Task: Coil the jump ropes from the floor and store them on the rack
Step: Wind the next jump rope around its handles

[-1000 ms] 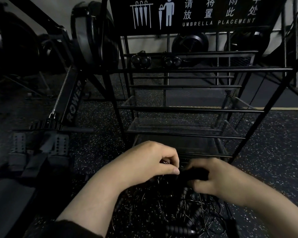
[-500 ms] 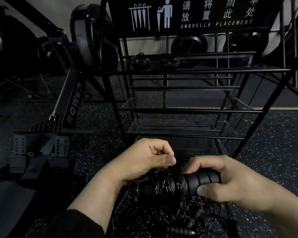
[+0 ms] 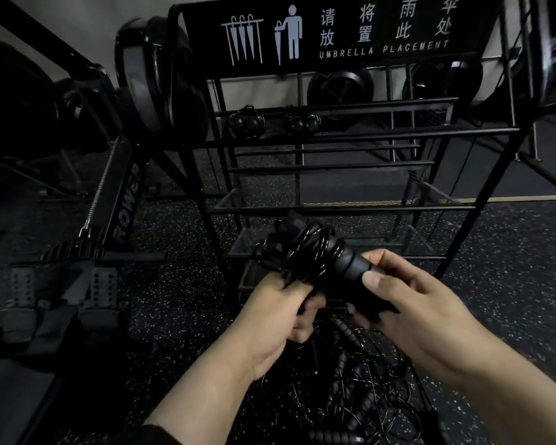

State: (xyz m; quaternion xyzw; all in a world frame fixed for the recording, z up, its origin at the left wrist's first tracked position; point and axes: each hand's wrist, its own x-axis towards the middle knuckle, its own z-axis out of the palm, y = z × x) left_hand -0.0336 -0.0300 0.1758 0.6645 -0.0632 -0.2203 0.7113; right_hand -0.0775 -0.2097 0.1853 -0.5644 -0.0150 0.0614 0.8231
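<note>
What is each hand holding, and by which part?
The right hand grips the jump rope's ribbed handles. The left hand holds the same rope's coiled cord, fingers curled round the loops.

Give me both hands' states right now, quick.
Left hand: closed, gripping the coiled rope strands.
Right hand: closed around the ribbed jump rope handles.

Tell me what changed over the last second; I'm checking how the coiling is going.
Both hands rose from the floor pile toward the rack. The right hand now grips a lifted jump rope handle; the left hand holds the cord, now looped around the handle. The pile of ropes on the floor, the rack and the rower stayed put.
</note>
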